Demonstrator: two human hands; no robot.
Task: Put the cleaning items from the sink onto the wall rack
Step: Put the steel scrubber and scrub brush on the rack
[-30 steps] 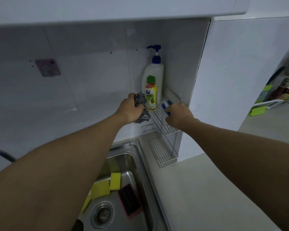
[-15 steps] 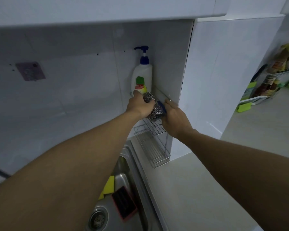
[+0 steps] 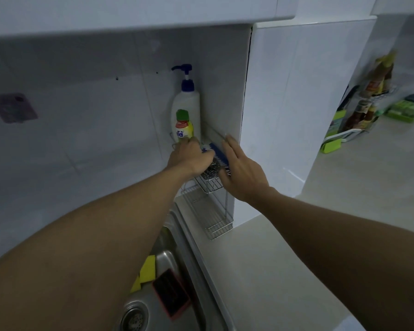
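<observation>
As both arms reach fwd: left hand [image 3: 190, 158] gripping steel scourer [image 3: 210, 172] on rack [image 3: 213, 185], right hand [image 3: 243, 172] flat, released.

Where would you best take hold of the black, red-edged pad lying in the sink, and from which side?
Probably from above, pinching the black red-edged pad across its two long red edges. It lies flat and tilted on the sink floor beside the yellow sponges, so its top face and rims are open, the underside is not.
</observation>
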